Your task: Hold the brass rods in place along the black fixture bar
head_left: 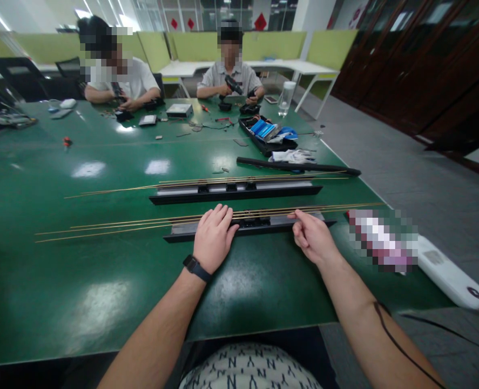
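Note:
My left hand (215, 237) lies flat, fingers stretched, across the near black channel-shaped bar (277, 229) and the thin golden rods (101, 233) along it. It wears a dark watch (196, 268). Toward the bar's right end, my right hand (314, 237) has most fingers curled, with its index fingertip at the rods. It appears to grip one of them, though the contact is small. Small black blocks (255, 220) sit inside the bar between my hands. Just beyond lies a second black channel bar (235, 196), with more golden rods over it.
A black tube (296, 165), white gloves (291, 156) and a black tray (277, 147) of blue items lie farther back. At right are a blurred-out packet (379, 240) and a white power strip (453, 273). Two people sit opposite, one holding a power drill (233, 84).

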Tool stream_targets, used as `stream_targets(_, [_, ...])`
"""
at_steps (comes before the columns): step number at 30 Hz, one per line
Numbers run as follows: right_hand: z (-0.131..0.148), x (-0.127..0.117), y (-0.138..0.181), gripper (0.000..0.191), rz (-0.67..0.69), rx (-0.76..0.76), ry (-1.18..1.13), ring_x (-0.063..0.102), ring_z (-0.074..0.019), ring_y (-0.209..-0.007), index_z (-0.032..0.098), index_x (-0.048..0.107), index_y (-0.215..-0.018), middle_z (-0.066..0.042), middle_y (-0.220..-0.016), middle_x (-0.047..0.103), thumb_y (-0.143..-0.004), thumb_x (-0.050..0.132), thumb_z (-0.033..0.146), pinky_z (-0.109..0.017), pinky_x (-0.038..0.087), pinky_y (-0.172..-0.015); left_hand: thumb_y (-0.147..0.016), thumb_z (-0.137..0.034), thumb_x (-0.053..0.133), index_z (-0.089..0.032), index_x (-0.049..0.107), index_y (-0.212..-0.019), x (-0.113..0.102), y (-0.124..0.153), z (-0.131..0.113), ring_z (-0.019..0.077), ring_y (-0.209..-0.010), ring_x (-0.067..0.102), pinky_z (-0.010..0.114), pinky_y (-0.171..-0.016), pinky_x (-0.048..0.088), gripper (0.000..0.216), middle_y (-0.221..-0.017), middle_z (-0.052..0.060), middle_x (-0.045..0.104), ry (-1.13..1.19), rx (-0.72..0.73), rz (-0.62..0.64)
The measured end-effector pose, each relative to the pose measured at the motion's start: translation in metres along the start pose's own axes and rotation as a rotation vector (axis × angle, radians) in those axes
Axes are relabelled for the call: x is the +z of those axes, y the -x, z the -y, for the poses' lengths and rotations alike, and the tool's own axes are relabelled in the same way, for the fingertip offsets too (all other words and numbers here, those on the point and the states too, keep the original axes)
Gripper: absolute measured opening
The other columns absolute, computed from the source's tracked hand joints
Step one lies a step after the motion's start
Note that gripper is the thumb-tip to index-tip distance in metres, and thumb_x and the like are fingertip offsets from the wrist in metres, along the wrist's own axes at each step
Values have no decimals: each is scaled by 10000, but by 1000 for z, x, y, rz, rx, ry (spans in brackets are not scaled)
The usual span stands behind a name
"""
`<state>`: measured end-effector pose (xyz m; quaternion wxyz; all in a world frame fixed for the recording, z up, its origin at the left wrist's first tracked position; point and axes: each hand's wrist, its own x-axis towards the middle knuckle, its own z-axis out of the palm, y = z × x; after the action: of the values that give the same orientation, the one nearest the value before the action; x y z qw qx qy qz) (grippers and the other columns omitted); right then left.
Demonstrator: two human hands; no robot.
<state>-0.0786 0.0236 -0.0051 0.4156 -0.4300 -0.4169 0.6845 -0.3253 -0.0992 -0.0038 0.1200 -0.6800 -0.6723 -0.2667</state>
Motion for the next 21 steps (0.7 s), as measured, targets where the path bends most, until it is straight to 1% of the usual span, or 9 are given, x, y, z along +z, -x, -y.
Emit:
stream_targets(8, [-2, 3, 1, 377, 23, -18, 19, 319, -35, -281, 149, 680, -893, 30, -477, 567, -803, 807, 492, -160, 187, -295, -1020, -336, 526, -159, 599, -1365, -1, 0, -1, 300, -1375, 547, 493, -1158, 418, 394, -1406, 138, 645, 0, -3, -1])
stream_targets(14, [-5, 15, 6, 426, 26, 2, 51, 310, -37, -275, 138, 686, -893, 32, -459, 554, -791, 798, 537, -163, 174, -290, -1014, -336, 542, -169, 602, -1362, 1, 1, -1, 296, -1375, 549, 484, -1164, 413, 390, -1405, 129, 647, -2, 1, -11])
stream_targets(17, [-7, 20, 9, 433, -18, -12, 56, 325, -42, -272, 135, 691, -895, 21, -461, 565, -797, 789, 545, -163, 177, -286, -1011, -330, 552, -157, 606, -1354, 1, 0, -1, 297, -1368, 554, 482, -1159, 417, 388, -1399, 129, 652, -12, 1, -14])
stream_targets(21, [-9, 21, 8, 413, -105, -48, 1, 319, -42, -267, 143, 691, -896, 28, -465, 563, -812, 771, 539, -165, 180, -280, -1008, -330, 563, -145, 606, -1348, 0, 0, -1, 297, -1364, 556, 475, -1152, 423, 390, -1393, 128, 655, -17, 4, -16])
